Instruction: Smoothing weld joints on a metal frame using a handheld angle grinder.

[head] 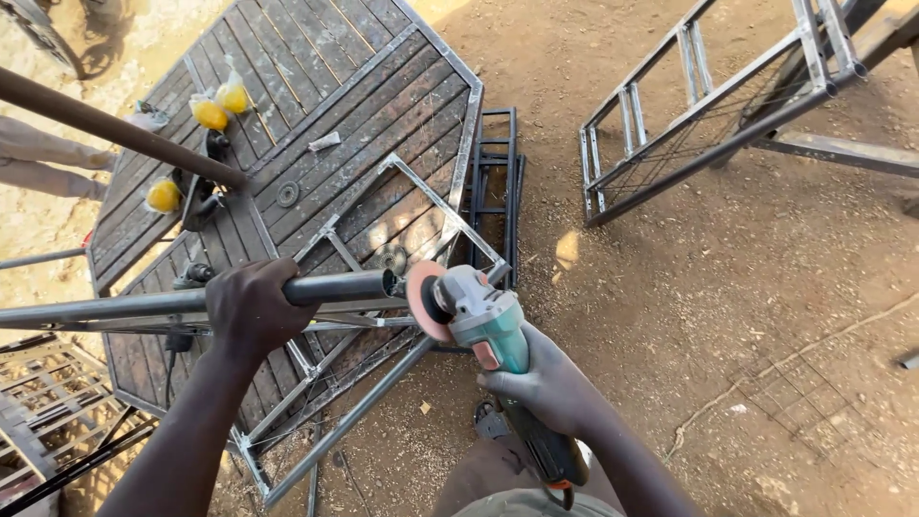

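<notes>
Both hands clenched: left hand (pixel 251 308) on grey pipe (pixel 340 287), right hand (pixel 548 383) on grinder (pixel 483 321), disc prob. touching.

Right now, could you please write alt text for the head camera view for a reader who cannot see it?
Seen from above, a left hand grips a dark metal pipe while the right hand holds a teal angle grinder with its disc at the pipe's open end. Below lie a slatted metal gate panel and bare dirt ground.
</notes>
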